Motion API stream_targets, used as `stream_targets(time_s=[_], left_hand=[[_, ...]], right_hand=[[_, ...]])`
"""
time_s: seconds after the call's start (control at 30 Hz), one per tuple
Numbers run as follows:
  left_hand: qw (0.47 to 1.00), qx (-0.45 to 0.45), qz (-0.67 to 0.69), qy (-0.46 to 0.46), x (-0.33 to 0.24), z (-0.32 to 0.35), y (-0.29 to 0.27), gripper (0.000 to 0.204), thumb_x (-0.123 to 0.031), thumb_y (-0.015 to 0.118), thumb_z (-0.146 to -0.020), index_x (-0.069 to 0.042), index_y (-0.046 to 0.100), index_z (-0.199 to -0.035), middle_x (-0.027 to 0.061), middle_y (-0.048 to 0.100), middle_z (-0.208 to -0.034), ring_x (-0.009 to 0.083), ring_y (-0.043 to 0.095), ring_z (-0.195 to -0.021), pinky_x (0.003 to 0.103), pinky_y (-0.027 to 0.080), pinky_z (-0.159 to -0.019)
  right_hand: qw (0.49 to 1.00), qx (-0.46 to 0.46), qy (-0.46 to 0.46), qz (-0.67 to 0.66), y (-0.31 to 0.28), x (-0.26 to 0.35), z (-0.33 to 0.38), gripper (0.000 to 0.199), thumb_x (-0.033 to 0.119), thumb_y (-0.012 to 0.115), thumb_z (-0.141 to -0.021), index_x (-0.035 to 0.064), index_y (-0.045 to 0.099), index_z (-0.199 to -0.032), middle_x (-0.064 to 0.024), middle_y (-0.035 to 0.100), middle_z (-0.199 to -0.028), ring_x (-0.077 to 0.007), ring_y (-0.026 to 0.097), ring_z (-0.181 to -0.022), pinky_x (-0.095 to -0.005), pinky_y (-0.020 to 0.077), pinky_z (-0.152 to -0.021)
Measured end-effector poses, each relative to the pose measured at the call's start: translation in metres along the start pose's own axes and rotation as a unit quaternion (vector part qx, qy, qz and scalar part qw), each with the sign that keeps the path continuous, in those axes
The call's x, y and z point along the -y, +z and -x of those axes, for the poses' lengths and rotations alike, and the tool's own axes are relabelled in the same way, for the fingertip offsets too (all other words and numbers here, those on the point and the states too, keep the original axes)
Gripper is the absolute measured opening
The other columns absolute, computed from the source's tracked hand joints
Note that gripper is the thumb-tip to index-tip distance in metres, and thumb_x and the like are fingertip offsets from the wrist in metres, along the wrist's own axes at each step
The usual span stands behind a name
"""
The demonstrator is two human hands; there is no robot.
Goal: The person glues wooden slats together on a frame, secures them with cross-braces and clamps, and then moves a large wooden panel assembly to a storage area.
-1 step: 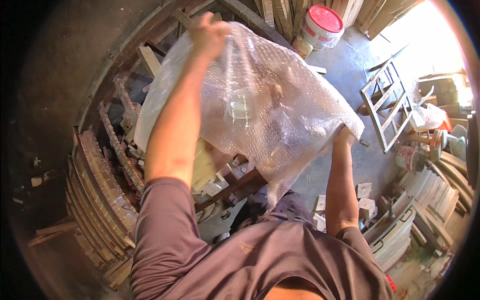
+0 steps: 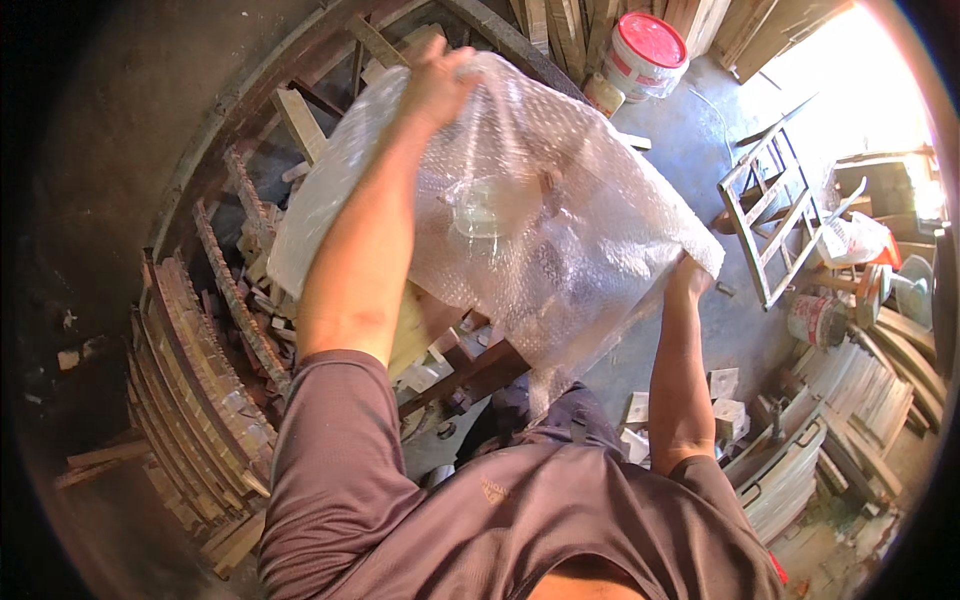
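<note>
A large sheet of clear bubble wrap (image 2: 600, 205) hangs stretched between my hands, its lower corner reaching down near my lap. My left hand (image 2: 437, 88) is closed on the far edge, at the upper left. On the right, my right hand (image 2: 688, 277) grips the side edge, with its fingers mostly covered by a fold of the plastic. A pale rounded shape (image 2: 482, 208) shows through the middle of the sheet; its kind I cannot make out. Beneath the wrap, a dark frame bar (image 2: 470, 378) and wood offcuts are partly hidden.
A white bucket with a red lid (image 2: 648, 48) stands at the far side. To the right lies a metal frame (image 2: 770, 215), near stacked boards (image 2: 860, 390). Curved wooden strips (image 2: 200, 400) are stacked at left, and small blocks (image 2: 730, 415) sit by my right forearm.
My left hand has shifted slightly right and nearer, and the wrap's far edge has moved with it. My right hand stays in nearly the same place.
</note>
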State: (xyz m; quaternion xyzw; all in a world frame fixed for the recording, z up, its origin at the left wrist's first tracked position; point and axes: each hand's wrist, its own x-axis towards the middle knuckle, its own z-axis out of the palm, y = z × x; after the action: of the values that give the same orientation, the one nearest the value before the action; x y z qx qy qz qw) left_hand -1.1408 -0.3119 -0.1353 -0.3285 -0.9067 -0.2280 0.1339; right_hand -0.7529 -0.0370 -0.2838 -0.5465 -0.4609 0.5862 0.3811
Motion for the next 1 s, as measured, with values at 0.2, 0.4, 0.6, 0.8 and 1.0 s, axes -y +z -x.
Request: stream_targets(time_s=[0.2,0.4,0.6,0.8,1.0], left_hand=[[0.982,-0.026,0.182,0.050,-0.049,0.109,-0.052,0.051,-0.031,0.066,-0.094,-0.003,0.057,-0.136,0.0138,0.050,-0.148,0.0342,0.047,-0.135,0.042,0.035,-0.114],[0.903,0.202,0.377,-0.039,-0.033,0.090,0.011,0.071,-0.061,0.046,-0.098,-0.005,0.053,-0.141,0.0168,0.058,-0.138,0.0316,0.048,-0.135,0.041,0.034,-0.113],[0.838,0.388,0.305,-0.234,-0.009,0.093,0.045,0.071,-0.064,0.045,-0.098,-0.007,0.056,-0.139,0.0143,0.061,-0.136,0.0269,0.055,-0.128,0.040,0.043,-0.106],[0.522,0.197,0.714,-0.424,0.043,0.186,0.071,0.076,-0.046,0.041,-0.104,0.007,0.015,-0.153,0.0265,0.050,-0.142,0.0341,0.050,-0.131,0.042,0.039,-0.112],[0.538,0.152,0.690,-0.460,0.014,0.166,0.066,0.077,-0.044,0.048,-0.102,0.005,0.018,-0.153,0.0271,0.050,-0.142,0.0343,0.051,-0.130,0.040,0.038,-0.112]], right_hand=[[0.927,-0.075,-0.227,0.290,-0.068,0.052,0.051,0.029,0.005,0.064,-0.084,-0.0056,0.062,-0.111,-0.0104,0.065,-0.099,-0.0214,0.060,-0.091,-0.0334,0.0483,-0.082],[0.755,0.449,-0.439,0.189,0.046,0.140,0.194,0.048,0.023,0.064,-0.089,0.0015,0.058,-0.132,-0.0215,0.059,-0.133,-0.0390,0.051,-0.129,-0.0494,0.0360,-0.111],[0.912,0.409,-0.008,0.025,0.155,-0.010,0.106,0.056,0.042,0.043,-0.106,-0.0017,0.053,-0.139,-0.0148,0.052,-0.144,-0.0228,0.048,-0.133,-0.0339,0.0332,-0.113],[0.890,0.330,0.282,-0.136,0.171,-0.006,0.134,0.049,0.042,0.048,-0.102,0.0046,0.058,-0.133,-0.0126,0.063,-0.127,-0.0273,0.061,-0.111,-0.0426,0.0475,-0.098],[0.859,0.329,0.345,-0.186,0.187,0.021,0.154,0.049,0.045,0.051,-0.100,0.0038,0.063,-0.124,-0.0137,0.067,-0.118,-0.0294,0.063,-0.103,-0.0435,0.0492,-0.093]])
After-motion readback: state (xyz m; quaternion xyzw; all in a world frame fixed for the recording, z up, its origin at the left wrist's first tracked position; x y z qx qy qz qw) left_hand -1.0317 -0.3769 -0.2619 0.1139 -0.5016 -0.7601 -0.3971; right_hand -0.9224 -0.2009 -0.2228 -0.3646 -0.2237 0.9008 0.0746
